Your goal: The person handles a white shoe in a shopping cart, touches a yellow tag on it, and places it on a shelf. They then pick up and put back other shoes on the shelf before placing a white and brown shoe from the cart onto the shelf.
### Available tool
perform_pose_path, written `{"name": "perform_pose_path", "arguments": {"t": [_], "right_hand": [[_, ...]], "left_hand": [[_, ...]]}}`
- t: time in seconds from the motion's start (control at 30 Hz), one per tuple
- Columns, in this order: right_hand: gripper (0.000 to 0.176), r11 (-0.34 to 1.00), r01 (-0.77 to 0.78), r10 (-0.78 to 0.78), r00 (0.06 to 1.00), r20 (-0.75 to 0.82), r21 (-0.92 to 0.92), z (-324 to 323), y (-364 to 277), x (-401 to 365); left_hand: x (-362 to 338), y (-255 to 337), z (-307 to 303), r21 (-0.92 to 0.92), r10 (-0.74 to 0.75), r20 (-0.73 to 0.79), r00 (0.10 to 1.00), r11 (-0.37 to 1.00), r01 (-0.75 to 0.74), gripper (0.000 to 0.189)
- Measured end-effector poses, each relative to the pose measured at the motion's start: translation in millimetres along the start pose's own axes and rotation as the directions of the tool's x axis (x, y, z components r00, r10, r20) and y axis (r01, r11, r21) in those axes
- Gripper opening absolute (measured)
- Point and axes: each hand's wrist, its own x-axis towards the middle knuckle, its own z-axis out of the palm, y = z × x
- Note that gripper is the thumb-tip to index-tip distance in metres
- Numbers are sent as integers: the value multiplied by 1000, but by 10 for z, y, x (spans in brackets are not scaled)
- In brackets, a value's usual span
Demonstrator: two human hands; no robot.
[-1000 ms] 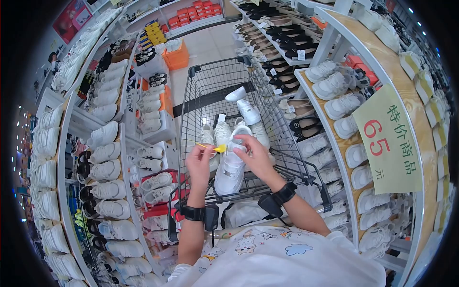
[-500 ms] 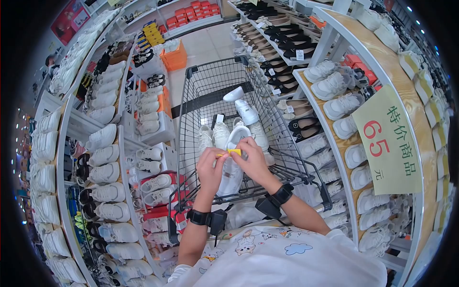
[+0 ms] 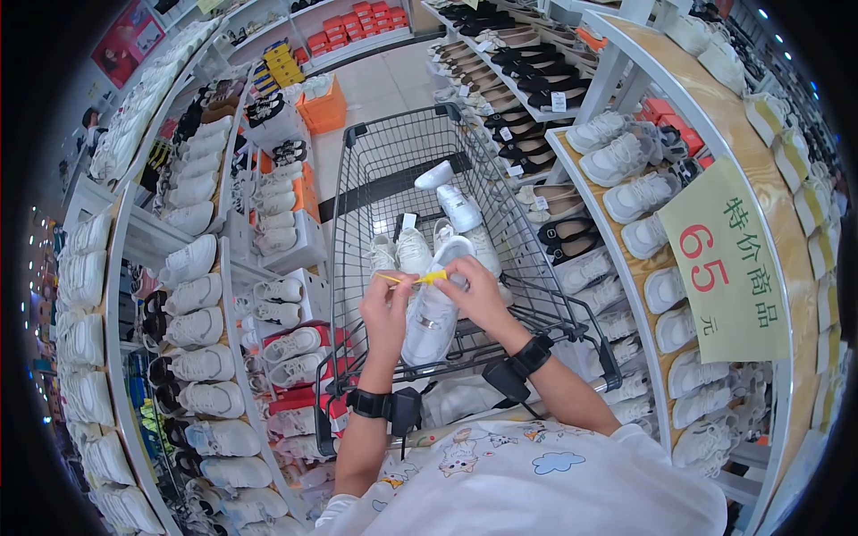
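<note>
Two hands, left hand (image 3: 385, 302) and right hand (image 3: 481, 297), about equally near, fingertips pinched on one yellow tag (image 3: 433, 278) near frame centre, its long axis crosswise between them, thin end out past the left fingers, over the white shoe (image 3: 429, 332).

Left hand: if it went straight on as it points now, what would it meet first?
Past the yellow tag, the left hand would likely meet the white sneakers in the cart; depth is unclear, so it might pass above them.

Head-worn camera looks forward and steeply down over hands (image 3: 433, 288).
</note>
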Motion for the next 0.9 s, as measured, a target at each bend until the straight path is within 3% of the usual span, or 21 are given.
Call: {"name": "perform_pose_path", "arguments": {"t": [0.07,0.1,0.17,0.23,0.3,0.33,0.4,0.53,0.6,0.73,0.8,0.9], "right_hand": [[21,927,-43,27,998,48,373,61,61,28],[21,927,-41,22,998,55,374,86,107,34],[40,913,-106,45,986,160,394,99,207,27],[44,922,-100,36,984,176,373,51,162,33],[48,931,-93,27,982,187,352,43,157,40],[48,913,-101,28,982,187,396,55,180,43],[49,892,-107,27,982,186,439,49,198,46],[49,887,-127,41,979,198,444,18,176,39],[49,880,-126,38,979,198,458,12,142,31],[45,876,-134,56,982,179,463,30,56,14],[44,883,-132,63,984,166,450,32,66,10],[42,870,-128,67,987,144,476,43,112,3]], "left_hand": [[27,-93,-49,-45,-70,-4,998,996,70,11],[44,-128,-75,-89,-138,2,990,987,137,18],[77,-188,-103,-109,-187,33,982,976,190,22],[84,-294,-143,-128,-236,70,969,961,243,27],[104,-376,-188,-102,-271,339,901,941,322,31],[89,-375,-192,-103,-270,339,901,942,321,31],[53,-355,-197,69,-302,389,870,951,300,29],[72,-588,-207,24,-297,335,894,951,307,24],[111,-771,-241,154,-227,258,939,969,192,17],[110,-700,-211,109,-145,212,967,986,124,12],[98,-547,-197,-56,-329,267,906,933,355,11],[76,-276,-134,-144,-240,255,937,948,283,12]]}}
